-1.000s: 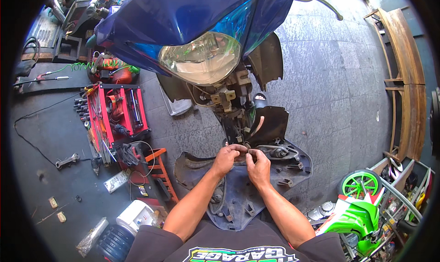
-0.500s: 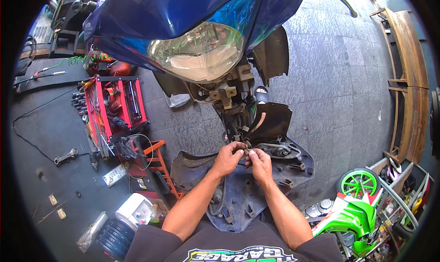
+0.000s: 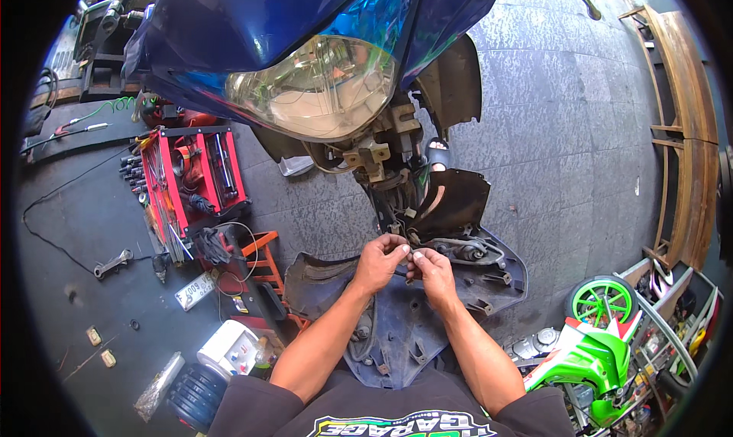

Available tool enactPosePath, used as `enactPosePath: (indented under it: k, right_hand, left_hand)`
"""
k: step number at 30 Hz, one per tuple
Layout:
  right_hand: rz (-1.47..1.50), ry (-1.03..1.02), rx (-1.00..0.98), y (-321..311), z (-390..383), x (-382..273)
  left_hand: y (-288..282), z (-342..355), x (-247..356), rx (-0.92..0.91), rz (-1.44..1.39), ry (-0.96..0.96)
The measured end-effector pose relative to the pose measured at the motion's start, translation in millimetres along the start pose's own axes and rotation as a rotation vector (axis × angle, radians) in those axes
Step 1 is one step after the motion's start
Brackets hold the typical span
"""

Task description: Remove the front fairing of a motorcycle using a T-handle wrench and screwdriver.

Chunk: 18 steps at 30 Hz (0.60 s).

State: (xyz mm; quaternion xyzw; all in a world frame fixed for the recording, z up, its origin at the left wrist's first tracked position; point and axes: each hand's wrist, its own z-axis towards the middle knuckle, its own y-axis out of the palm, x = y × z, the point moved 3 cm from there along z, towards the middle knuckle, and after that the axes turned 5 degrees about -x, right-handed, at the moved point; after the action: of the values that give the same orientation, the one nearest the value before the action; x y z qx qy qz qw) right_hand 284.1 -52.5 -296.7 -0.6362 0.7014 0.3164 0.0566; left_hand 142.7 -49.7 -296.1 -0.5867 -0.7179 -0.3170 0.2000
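My left hand (image 3: 378,265) and my right hand (image 3: 431,273) meet in front of me, fingertips closed around something too small to make out, possibly a thin wire. Beneath my forearms lies a detached dark-blue body panel (image 3: 401,334), inner side up, with a lamp unit and brackets. Just beyond my fingers are wires and a small connector (image 3: 395,228) beside a dark curved plastic panel (image 3: 458,204). Above stands the blue scooter front (image 3: 305,9) with its clear headlight (image 3: 313,85) and exposed metal brackets (image 3: 366,154).
A red tool trolley (image 3: 198,177), license plate (image 3: 197,288), orange stand (image 3: 267,265) and water jug (image 3: 191,395) are at left. A wooden bench (image 3: 687,192) and green-white small motorbike (image 3: 580,360) are at right. A sandalled foot (image 3: 437,154) shows behind the bracket.
The scene has shifted slightly in view, with the scooter front higher and further left. My fingers have adjusted a little, still meeting at the same spot, and my right hand sits slightly further right.
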Motion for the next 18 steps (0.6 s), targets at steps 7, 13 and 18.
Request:
enactPosePath:
  k: [7,13,18]
  right_hand:
    - [-0.098,0.062,0.026,6,-3,-9]
    - [-0.464,-0.351,0.229,16,1,-36]
    - [-0.577,-0.401,0.164,23,29,-48]
  left_hand:
    - [1,-2,8,0.052,0.105,-0.005]
    - [1,-7,5,0.119,0.348,0.053]
    - [-1,-8,7,0.148,0.559,0.197]
